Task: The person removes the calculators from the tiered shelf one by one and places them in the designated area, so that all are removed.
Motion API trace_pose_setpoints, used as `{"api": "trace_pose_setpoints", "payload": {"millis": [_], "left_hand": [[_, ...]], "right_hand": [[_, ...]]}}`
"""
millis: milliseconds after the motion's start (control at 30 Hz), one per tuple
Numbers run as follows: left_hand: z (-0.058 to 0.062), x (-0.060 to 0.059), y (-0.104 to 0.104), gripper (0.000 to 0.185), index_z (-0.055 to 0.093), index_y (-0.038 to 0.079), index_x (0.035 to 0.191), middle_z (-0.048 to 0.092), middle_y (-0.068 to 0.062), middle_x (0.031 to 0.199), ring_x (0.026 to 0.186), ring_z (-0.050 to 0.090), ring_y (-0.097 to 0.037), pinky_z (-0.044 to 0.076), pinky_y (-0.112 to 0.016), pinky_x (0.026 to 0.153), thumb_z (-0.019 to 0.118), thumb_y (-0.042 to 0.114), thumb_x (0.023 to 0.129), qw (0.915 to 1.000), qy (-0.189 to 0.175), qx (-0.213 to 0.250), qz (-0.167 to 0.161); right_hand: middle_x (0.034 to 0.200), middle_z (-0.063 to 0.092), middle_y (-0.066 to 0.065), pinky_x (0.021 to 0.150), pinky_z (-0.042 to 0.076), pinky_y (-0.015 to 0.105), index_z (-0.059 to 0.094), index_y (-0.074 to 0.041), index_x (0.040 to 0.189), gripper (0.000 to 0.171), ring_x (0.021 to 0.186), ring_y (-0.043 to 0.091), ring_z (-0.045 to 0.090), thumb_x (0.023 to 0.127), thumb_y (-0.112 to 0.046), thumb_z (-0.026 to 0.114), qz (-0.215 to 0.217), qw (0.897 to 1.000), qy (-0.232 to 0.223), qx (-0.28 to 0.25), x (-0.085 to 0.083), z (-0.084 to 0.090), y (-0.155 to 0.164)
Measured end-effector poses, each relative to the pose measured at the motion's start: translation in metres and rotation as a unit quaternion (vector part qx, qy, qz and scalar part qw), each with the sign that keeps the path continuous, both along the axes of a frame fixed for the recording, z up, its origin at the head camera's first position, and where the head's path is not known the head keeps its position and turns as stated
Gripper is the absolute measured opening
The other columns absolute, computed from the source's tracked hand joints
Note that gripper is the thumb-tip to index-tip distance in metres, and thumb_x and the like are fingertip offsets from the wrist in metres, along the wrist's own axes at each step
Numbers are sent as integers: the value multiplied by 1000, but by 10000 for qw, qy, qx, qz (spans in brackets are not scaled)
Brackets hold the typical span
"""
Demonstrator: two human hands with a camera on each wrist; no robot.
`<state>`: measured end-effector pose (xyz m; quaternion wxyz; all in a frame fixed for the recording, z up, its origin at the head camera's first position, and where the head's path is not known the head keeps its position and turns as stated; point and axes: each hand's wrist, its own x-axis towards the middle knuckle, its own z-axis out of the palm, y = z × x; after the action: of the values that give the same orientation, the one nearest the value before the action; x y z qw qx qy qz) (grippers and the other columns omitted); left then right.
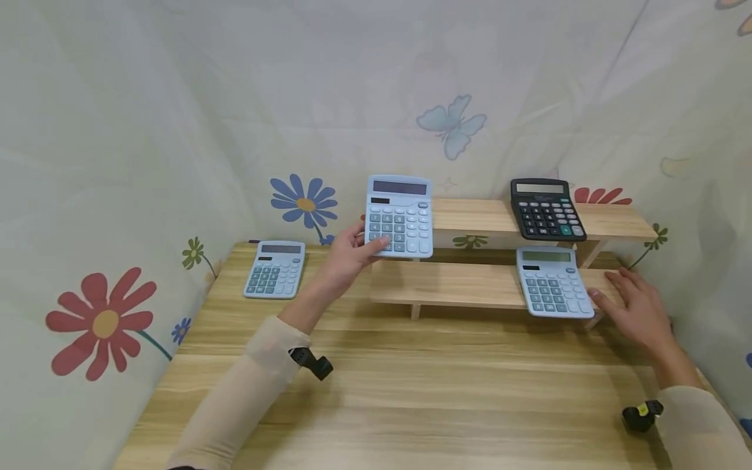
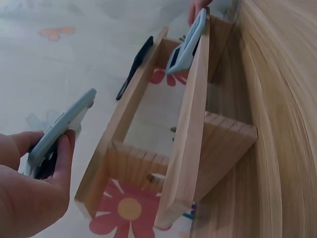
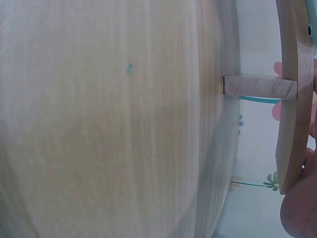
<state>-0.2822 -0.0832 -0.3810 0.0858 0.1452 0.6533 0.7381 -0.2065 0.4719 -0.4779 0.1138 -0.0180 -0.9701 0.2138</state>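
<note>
A light blue calculator is pinched in my left hand, its thumb on the lower keys and its fingers behind. In the left wrist view this calculator is apart from the wooden shelf. My right hand rests at the right end of the lower shelf board, thumb close to another light blue calculator that leans there. Whether the thumb touches it I cannot tell. On the upper board a black calculator leans back.
A third light blue calculator lies at the far left of the wooden table. Behind the two-tier shelf hangs a pale curtain printed with flowers and a butterfly. Both sleeves carry small black wrist cameras.
</note>
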Motion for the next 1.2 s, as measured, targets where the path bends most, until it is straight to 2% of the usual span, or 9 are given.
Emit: {"api": "trace_pose_setpoints", "payload": {"millis": [167, 300, 633, 800, 1000, 1200], "left_hand": [[3, -2, -19, 53, 51, 4, 152, 69, -15, 135, 121, 69, -27, 54, -46, 109, 71, 15, 104, 9996, 57, -262, 75], [10, -2, -37, 53, 51, 4, 152, 69, -16, 137, 122, 69, -26, 56, -41, 107, 70, 15, 105, 9993, 90, -349, 106], [23, -9, -84, 57, 47, 3, 154, 65, -18, 141, 120, 69, -22, 58, -35, 103, 70, 18, 105, 9973, 114, -380, 612], [17, -12, -106, 58, 47, 0, 154, 67, -17, 138, 114, 71, -19, 60, -29, 97, 71, 16, 104, 9963, 52, -373, 770], [8, -13, -130, 60, 44, 1, 157, 69, -13, 135, 112, 71, -14, 59, -29, 99, 69, 18, 105, 9917, -20, -712, 1066], [-4, -11, -148, 58, 42, -1, 157, 69, -11, 134, 109, 71, -11, 59, -27, 98, 66, 18, 107, 9879, -218, -1002, 1164]], "right_hand": [[164, 19, 40, 116, 15, 82, 33, 10, 158, 79, 147, 65, 17, 110, -51, 49, -39, 10000, -42, 8, 2, 2, 0], [164, 19, 40, 117, 14, 81, 33, 10, 158, 80, 147, 64, 17, 109, -52, 49, -61, 10000, -45, 44, 1, 2, 0], [164, 21, 40, 118, 13, 81, 35, 10, 157, 78, 148, 64, 18, 109, -50, 50, 18, 10000, 54, 58, -1, 0, 1], [164, 21, 41, 118, 13, 80, 35, 11, 156, 77, 148, 64, 18, 110, -49, 49, 7, 10000, 82, 31, 0, 1, 1], [165, 19, 40, 119, 12, 81, 33, 11, 158, 79, 149, 64, 16, 110, -51, 48, -72, 10000, -28, 8, 2, 4, -2], [164, 20, 40, 119, 12, 80, 34, 11, 157, 79, 149, 63, 16, 110, -51, 48, -43, 10000, -46, 42, 1, 2, -3]]}}
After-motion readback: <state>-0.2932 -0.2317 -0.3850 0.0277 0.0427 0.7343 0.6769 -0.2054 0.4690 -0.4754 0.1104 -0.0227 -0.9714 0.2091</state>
